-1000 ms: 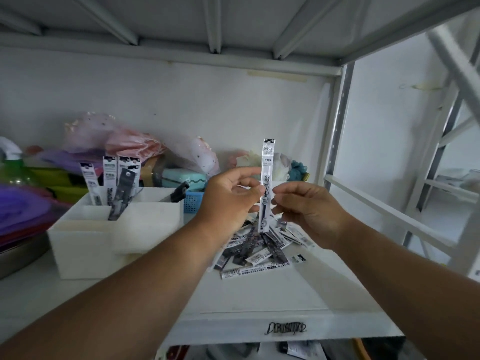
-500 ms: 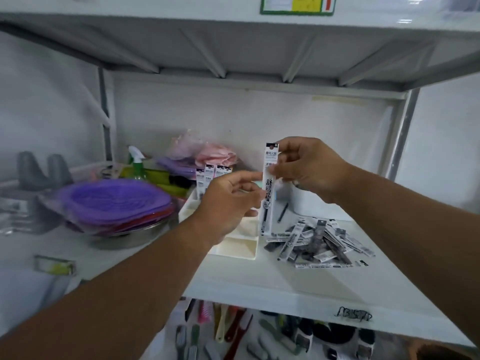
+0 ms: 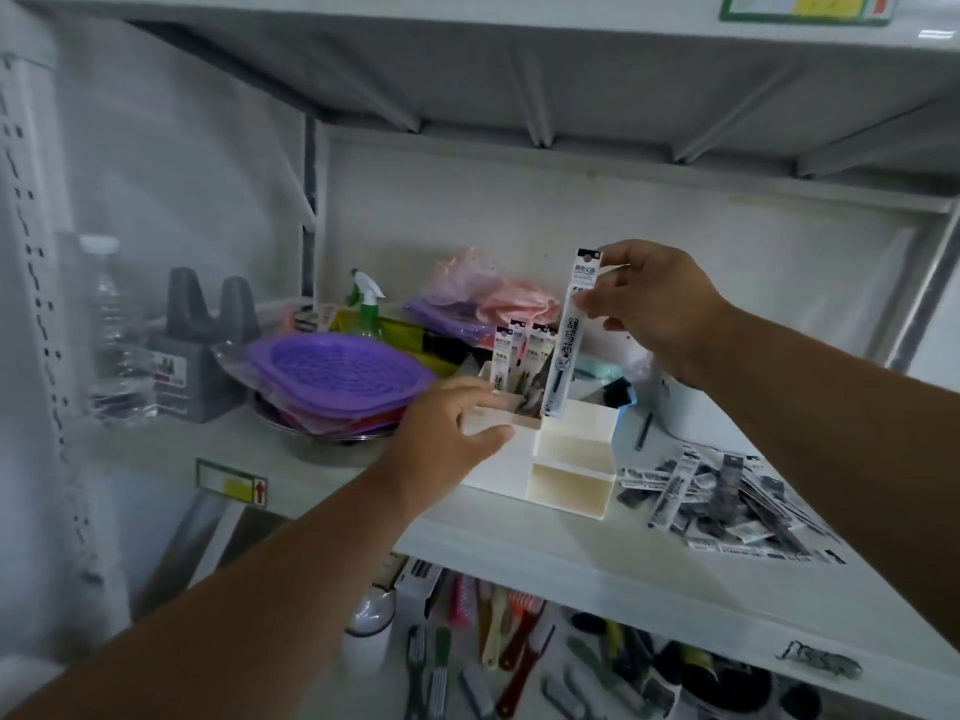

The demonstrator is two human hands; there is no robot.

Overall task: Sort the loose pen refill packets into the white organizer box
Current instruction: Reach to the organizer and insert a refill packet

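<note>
Evidently light and bendy, the refill packet (image 3: 571, 330) hangs pinched near its top by the right hand (image 3: 654, 309)'s fingers (image 3: 592, 304), above the white organizer box (image 3: 571, 449).

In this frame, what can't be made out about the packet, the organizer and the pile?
- Held packet, head view: its lower end hangs at the white organizer box; whether it is inside a compartment is unclear.
- Left hand covers the box's near-left corner, so its grip is unclear.
- Standing packets: print too small to read.
- Loose packets: overlapping and blurred, so not countable.
- Right hand: fingertips hidden behind the packet.
</note>
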